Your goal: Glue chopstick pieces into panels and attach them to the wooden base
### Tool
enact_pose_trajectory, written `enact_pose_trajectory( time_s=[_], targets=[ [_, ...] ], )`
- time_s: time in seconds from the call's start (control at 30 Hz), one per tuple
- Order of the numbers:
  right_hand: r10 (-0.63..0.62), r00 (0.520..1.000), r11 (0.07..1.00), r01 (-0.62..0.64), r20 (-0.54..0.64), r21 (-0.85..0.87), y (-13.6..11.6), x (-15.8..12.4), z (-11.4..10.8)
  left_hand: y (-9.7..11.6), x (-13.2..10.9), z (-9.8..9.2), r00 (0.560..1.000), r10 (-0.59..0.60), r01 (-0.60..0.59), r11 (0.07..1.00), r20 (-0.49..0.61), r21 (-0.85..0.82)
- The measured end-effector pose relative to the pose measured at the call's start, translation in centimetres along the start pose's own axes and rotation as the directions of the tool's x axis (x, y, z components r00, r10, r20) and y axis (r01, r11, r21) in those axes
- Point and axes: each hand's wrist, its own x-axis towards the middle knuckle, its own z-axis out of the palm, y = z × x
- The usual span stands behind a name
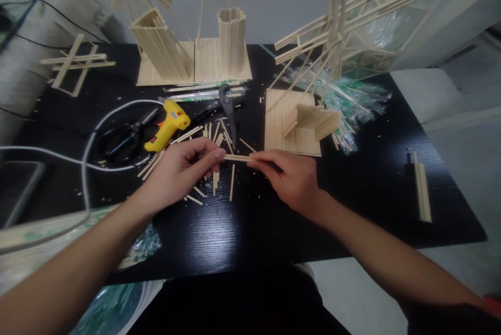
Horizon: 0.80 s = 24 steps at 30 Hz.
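Between my two hands, a short pair of thin wooden sticks (237,158) is held level above the black table. My left hand (187,167) pinches their left end between thumb and fingers. At the right end, the fingertips of my right hand (287,177) are closed on the same sticks. Many cut stick pieces (215,181) lie scattered below and behind my left hand. A yellow glue gun (167,123) rests just beyond that hand. Dark-handled cutters (228,110) lie past the loose pieces. Behind my right hand stands a stick-built base with low walls (293,121).
Two stick towers (166,45) (231,37) stand on boards at the back. A tall windmill-like stick frame (336,27) rises at the back right, beside plastic wrappers (352,100). A white cable (86,168) loops on the left. A small stick bundle (422,189) lies far right.
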Motion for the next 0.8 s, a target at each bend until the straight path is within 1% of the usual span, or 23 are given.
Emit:
enact_pose_trajectory(
  time_s=[0.17, 0.23, 0.37, 0.47, 0.53, 0.63, 0.7, 0.77, 0.8],
  targets=[
    [0.017, 1.000, 0.999, -0.016, -0.015, 0.029, 0.0, 0.1, 0.0, 0.1, -0.1, 0.1, 1.000, 0.014, -0.014, 1.000, -0.010, 0.007],
    [0.042, 0.999, 0.998, -0.042, -0.015, 0.044, 0.1, 0.1, 0.1, 0.0, 0.0, 0.0, 1.000, 0.016, -0.016, 1.000, -0.013, 0.009],
    [0.167, 0.986, 0.980, -0.164, -0.019, 0.116, 0.2, 0.1, 0.3, -0.1, -0.1, -0.1, 0.999, 0.030, -0.029, 0.999, -0.029, 0.026],
    [0.289, 0.957, 0.931, -0.286, 0.019, 0.226, 0.1, 0.1, 0.4, 0.2, -0.2, -0.1, 0.998, 0.048, -0.046, 0.997, -0.045, 0.056],
    [0.382, 0.920, 0.853, -0.387, 0.085, 0.350, 0.1, 0.2, 0.4, 0.4, -0.2, -0.1, 0.997, 0.060, -0.056, 0.996, -0.054, 0.072],
    [0.491, 0.838, 0.653, -0.535, 0.239, 0.536, 0.0, 0.7, 0.3, 0.4, -0.2, -0.1, 0.994, 0.084, -0.077, 0.992, -0.067, 0.103],
    [0.516, 0.786, 0.529, -0.606, 0.341, 0.594, 0.0, 1.1, 0.1, 0.2, -0.3, -0.1, 0.992, 0.102, -0.092, 0.988, -0.076, 0.122],
    [0.511, 0.750, 0.447, -0.650, 0.420, 0.615, 0.1, 1.4, -0.1, -0.1, -0.3, -0.1, 0.990, 0.117, -0.105, 0.986, -0.083, 0.132],
    [0.507, 0.739, 0.422, -0.662, 0.444, 0.620, 0.1, 1.6, -0.2, -0.2, -0.3, -0.1, 0.989, 0.122, -0.110, 0.985, -0.085, 0.135]
  ],
)
